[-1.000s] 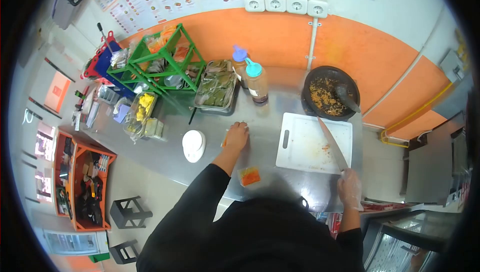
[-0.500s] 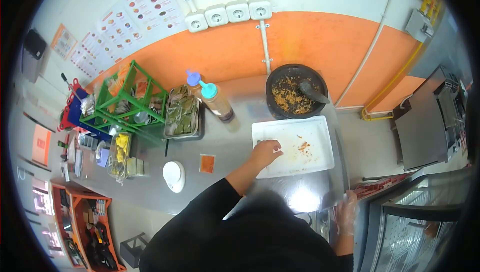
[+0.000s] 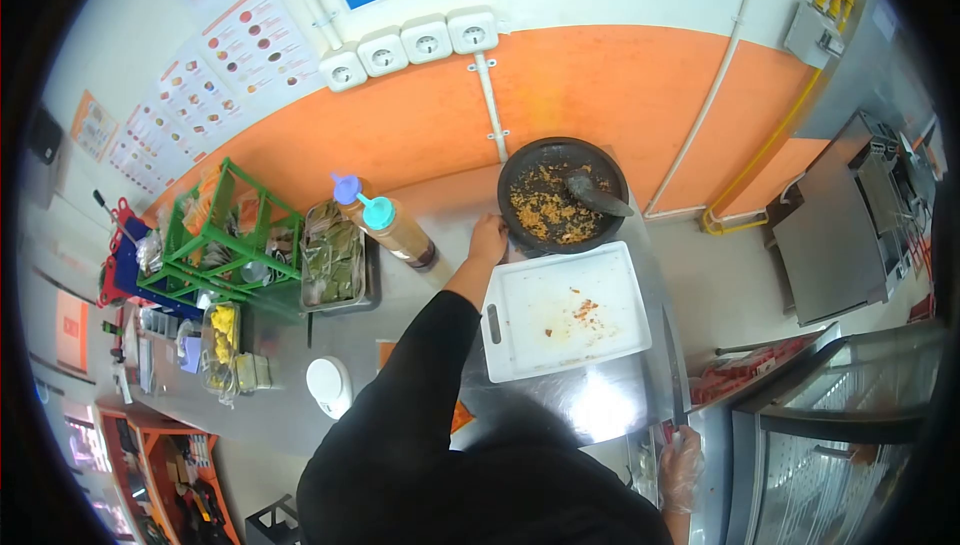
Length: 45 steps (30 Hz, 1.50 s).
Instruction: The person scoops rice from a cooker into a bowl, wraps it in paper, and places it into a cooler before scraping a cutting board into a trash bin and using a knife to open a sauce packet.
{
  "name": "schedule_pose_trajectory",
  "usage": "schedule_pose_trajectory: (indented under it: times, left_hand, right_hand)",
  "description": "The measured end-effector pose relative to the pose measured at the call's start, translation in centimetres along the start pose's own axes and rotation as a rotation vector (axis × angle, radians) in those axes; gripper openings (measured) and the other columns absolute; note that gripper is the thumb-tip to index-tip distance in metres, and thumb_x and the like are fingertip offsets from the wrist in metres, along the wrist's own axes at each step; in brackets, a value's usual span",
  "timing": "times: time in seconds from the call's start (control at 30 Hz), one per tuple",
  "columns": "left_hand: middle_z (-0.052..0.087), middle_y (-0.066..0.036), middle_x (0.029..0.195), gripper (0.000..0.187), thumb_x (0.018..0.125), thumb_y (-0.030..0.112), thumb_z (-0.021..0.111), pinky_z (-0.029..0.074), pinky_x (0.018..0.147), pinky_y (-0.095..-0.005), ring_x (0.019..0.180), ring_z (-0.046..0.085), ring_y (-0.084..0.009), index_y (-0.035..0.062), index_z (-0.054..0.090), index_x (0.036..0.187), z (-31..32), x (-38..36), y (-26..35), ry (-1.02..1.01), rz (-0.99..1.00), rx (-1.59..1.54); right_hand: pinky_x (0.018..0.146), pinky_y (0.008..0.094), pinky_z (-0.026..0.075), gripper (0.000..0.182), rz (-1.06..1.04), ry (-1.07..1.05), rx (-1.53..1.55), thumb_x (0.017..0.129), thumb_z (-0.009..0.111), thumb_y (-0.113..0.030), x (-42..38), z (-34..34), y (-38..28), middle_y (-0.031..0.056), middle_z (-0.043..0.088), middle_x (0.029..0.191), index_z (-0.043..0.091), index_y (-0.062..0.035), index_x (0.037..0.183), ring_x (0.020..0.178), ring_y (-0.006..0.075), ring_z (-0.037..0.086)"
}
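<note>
My left hand reaches to the left side of the dark stone mortar, just above the upper left corner of the white cutting board. Its fingers are curled, and what they hold, if anything, is too small to tell. Orange-brown crumbled food lies in the mortar with a stone pestle resting in it. Scraps of the food and wet smears are on the board. My right hand, in a clear plastic glove, is low beside the table's right edge; its fingers do not show clearly.
Two squeeze bottles stand left of my left hand, near a metal tray of leaves. Further left are a green rack, a yellow-filled container and a white round device. A glass-door cabinet stands at right.
My left hand has moved from over the board up to the mortar's left side. The view has shifted right, and my left sleeve now covers part of the orange packet.
</note>
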State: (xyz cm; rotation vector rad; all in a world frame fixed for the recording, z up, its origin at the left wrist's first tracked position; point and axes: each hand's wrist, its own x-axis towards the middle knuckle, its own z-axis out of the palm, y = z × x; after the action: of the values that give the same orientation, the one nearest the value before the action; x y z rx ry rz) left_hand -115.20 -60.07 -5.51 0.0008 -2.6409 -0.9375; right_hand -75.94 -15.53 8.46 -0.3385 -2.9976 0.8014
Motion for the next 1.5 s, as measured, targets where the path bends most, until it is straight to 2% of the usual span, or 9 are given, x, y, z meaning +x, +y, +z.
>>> schedule_pose_trajectory:
  times: [0.5,0.57,0.83,0.9,1.0,1.23,1.33,1.43,1.5]
  left_hand:
    - [0.068,-0.011,0.085,0.008,0.077,0.010,0.074,0.055,0.073,-0.0370,0.080,0.068,-0.0285,0.0056,0.074,0.084,-1.0,-3.1,2.4,-0.141,0.037,-0.022]
    - [0.071,-0.011,0.085,0.011,0.081,0.013,0.072,0.056,0.073,-0.0350,0.078,0.070,-0.0255,0.0059,0.075,0.089,-2.0,-3.3,3.2,-0.118,-0.021,-0.073]
    - [0.074,-0.018,0.094,0.023,0.094,0.021,0.065,0.057,0.080,-0.0364,0.087,0.073,-0.0252,0.0034,0.074,0.106,-6.7,-10.5,8.9,-0.242,-0.364,-0.381]
    - [0.071,-0.021,0.106,0.030,0.096,0.026,0.062,0.055,0.087,-0.0419,0.102,0.069,-0.0330,0.0012,0.070,0.111,-7.7,-12.5,8.0,0.043,-0.357,0.236]
    - [0.069,-0.023,0.111,0.048,0.093,0.043,0.060,0.053,0.088,-0.0456,0.106,0.066,-0.0372,-0.0020,0.069,0.105,-8.4,-15.5,7.1,-0.631,-0.596,0.448]
    - [0.072,-0.023,0.099,0.055,0.091,0.050,0.056,0.053,0.087,-0.0445,0.095,0.069,-0.0380,-0.0022,0.071,0.100,-8.0,-17.7,6.8,-0.592,-0.377,0.456]
    - [0.072,-0.023,0.098,0.041,0.086,0.036,0.064,0.056,0.082,-0.0405,0.096,0.071,-0.0339,-0.0024,0.072,0.094,-9.4,-18.6,7.9,-0.500,-0.416,0.358]
    - [0.072,-0.021,0.099,0.039,0.083,0.031,0.067,0.058,0.078,-0.0404,0.092,0.072,-0.0301,-0.0039,0.068,0.101,-8.8,-20.9,6.1,-0.464,-0.570,-0.189]
    - [0.071,-0.016,0.101,0.043,0.083,0.025,0.068,0.059,0.078,-0.0402,0.090,0.072,-0.0264,-0.0057,0.062,0.113,-10.1,-21.9,8.3,-0.494,-0.954,-0.881]
  right_hand:
    - [0.092,0.0470,0.048,0.033,0.035,0.012,0.138,0.093,0.058,-0.005,0.4,1.5,1.6,0.0251,0.061,0.114,0.051,-0.0002,0.125,0.106,0.0438,0.061]
    - [0.096,0.0446,0.048,0.043,0.088,-0.007,0.178,0.082,0.054,0.006,0.1,1.6,1.7,0.0220,0.060,0.115,0.053,0.0003,0.125,0.109,0.0391,0.061]
    - [0.093,0.0467,0.049,0.043,-0.007,0.047,0.157,0.083,0.057,0.004,-1.0,0.5,1.8,0.0242,0.060,0.115,0.051,0.0023,0.126,0.105,0.0419,0.061]
    - [0.095,0.0476,0.048,0.041,0.027,0.038,0.206,0.085,0.055,0.004,-1.6,0.2,1.8,0.0255,0.059,0.116,0.051,0.0029,0.126,0.107,0.0430,0.059]
    - [0.097,0.0483,0.046,0.041,-0.052,0.079,0.227,0.087,0.054,0.003,-3.0,1.1,2.9,0.0264,0.057,0.117,0.049,0.0031,0.127,0.110,0.0435,0.057]
    - [0.098,0.0487,0.044,0.043,0.066,0.107,0.160,0.087,0.053,0.003,-8.5,1.6,1.7,0.0267,0.055,0.120,0.047,0.0024,0.130,0.112,0.0442,0.056]
    - [0.098,0.0482,0.044,0.045,0.126,0.144,0.103,0.087,0.053,0.003,-11.8,1.6,-0.1,0.0265,0.055,0.121,0.045,0.0029,0.131,0.112,0.0442,0.056]
    - [0.099,0.0482,0.043,0.046,0.164,0.213,0.101,0.087,0.053,0.003,-16.5,3.5,-0.8,0.0260,0.054,0.122,0.044,0.0035,0.132,0.113,0.0442,0.055]
    - [0.101,0.0482,0.042,0.047,0.185,0.269,0.102,0.087,0.052,0.003,-19.9,5.6,-1.2,0.0265,0.053,0.124,0.044,0.0035,0.133,0.116,0.0441,0.053]
